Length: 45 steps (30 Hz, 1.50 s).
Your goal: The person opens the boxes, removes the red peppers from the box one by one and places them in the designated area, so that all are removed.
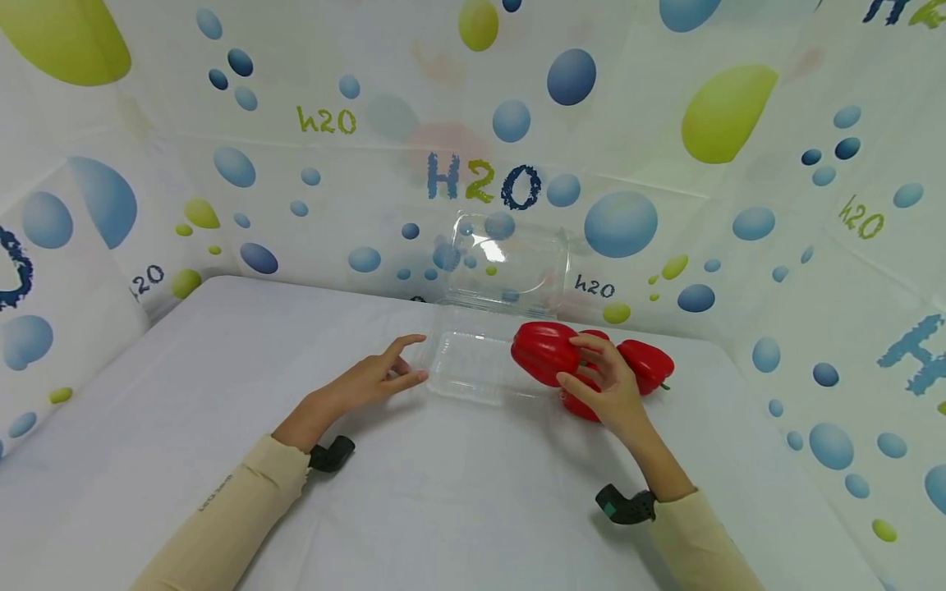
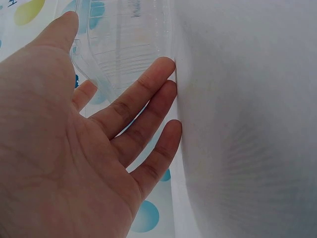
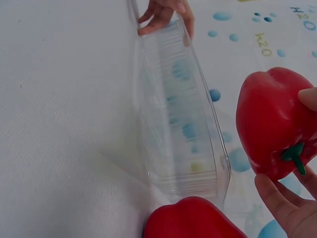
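A red bell pepper (image 1: 545,351) with a green stem is held by my right hand (image 1: 608,384), thumb on one side and fingers on the other. In the right wrist view the pepper (image 3: 275,121) hangs off the table, beside a clear plastic container (image 3: 181,109). My left hand (image 1: 373,379) is at the container's left end, thumb and fingers spread apart. The left wrist view shows the hand's (image 2: 94,134) fingers extended, their tips low by the tablecloth. The container (image 1: 473,365) stands with its hinged lid (image 1: 510,263) raised at the back.
More red peppers (image 1: 645,365) lie on the table right of the container, partly behind my right hand. A white cloth (image 1: 473,492) covers the table. Behind it hangs a sheet (image 1: 384,180) printed with blue and green drops.
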Each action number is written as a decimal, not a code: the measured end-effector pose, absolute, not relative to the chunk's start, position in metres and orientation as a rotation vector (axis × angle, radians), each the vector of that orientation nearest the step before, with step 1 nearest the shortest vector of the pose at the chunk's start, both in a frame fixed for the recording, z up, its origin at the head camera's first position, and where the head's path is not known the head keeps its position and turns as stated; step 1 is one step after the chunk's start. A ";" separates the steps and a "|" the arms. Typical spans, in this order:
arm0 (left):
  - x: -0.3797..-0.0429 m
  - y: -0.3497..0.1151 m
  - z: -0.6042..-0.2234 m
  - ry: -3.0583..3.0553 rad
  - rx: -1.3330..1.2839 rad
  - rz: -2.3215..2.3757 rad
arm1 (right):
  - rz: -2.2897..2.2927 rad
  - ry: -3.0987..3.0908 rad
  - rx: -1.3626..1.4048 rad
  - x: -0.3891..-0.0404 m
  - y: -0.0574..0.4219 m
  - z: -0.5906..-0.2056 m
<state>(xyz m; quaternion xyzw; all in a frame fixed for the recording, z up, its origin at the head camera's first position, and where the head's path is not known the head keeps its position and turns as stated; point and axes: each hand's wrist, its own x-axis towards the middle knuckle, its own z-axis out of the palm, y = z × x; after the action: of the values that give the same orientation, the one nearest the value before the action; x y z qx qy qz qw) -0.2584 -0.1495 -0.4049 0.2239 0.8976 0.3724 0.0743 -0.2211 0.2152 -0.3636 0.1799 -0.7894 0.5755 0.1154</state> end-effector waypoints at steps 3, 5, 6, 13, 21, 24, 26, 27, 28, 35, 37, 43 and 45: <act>-0.258 -0.149 -0.405 2.699 0.675 1.114 | 1.667 -2.298 0.536 -0.221 0.218 -0.365; -0.258 -0.150 -0.404 2.700 0.677 1.112 | 1.660 -2.289 0.542 -0.221 0.221 -0.366; -0.259 -0.150 -0.404 2.700 0.677 1.112 | 1.659 -2.287 0.543 -0.221 0.222 -0.366; -0.260 -0.149 -0.405 2.692 0.679 1.118 | 1.660 -2.281 0.527 -0.219 0.228 -0.364; -0.260 -0.149 -0.405 2.692 0.684 1.125 | 1.651 -2.270 0.488 -0.218 0.235 -0.361; -0.260 -0.149 -0.405 2.691 0.682 1.126 | 1.654 -2.267 0.466 -0.217 0.237 -0.361; -0.260 -0.148 -0.406 2.690 0.679 1.127 | 1.657 -2.268 0.450 -0.216 0.239 -0.361; -0.260 -0.148 -0.406 2.689 0.678 1.129 | 1.654 -2.271 0.445 -0.215 0.240 -0.361; -0.260 -0.148 -0.406 2.688 0.676 1.130 | 1.649 -2.276 0.445 -0.215 0.241 -0.361; -0.259 -0.149 -0.406 2.684 0.684 1.133 | 1.624 -2.255 0.447 -0.215 0.247 -0.362; -0.259 -0.149 -0.407 2.684 0.689 1.130 | 1.622 -2.245 0.457 -0.216 0.248 -0.362; -0.258 -0.150 -0.406 2.689 0.666 1.120 | 1.626 -2.238 0.433 -0.216 0.253 -0.364; -0.258 -0.150 -0.405 2.691 0.658 1.116 | 1.613 -2.239 0.414 -0.215 0.255 -0.364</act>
<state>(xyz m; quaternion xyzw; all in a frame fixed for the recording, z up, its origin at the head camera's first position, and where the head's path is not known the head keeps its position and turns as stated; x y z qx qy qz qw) -0.2575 -0.1495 -0.4054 0.2197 0.8983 0.3726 0.0776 -0.2154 0.2548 -0.3636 0.1461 -0.7902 0.5690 0.1747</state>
